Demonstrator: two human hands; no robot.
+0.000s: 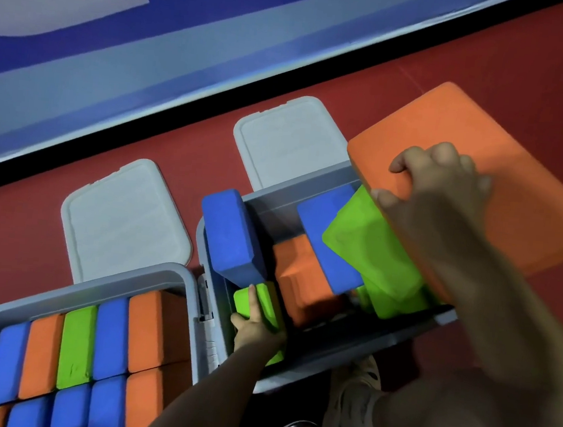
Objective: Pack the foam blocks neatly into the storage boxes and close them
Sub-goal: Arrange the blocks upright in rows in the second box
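Handling: the foam blocks look light, soft and a bit grippy, so I'd judge a clasp over a long edge suits them best.
Right grip: the right hand (438,180) curls its fingers over the edge of a big orange block (502,186), held above the right box (354,368).
Left grip: the left hand (255,328) seems to clasp a green block (261,301) low at that box's near-left corner.
Look: blue, orange and green bricks, jumbled here.
Left box (178,275): blocks stand in tidy rows; both lids (125,219) lie on the floor.
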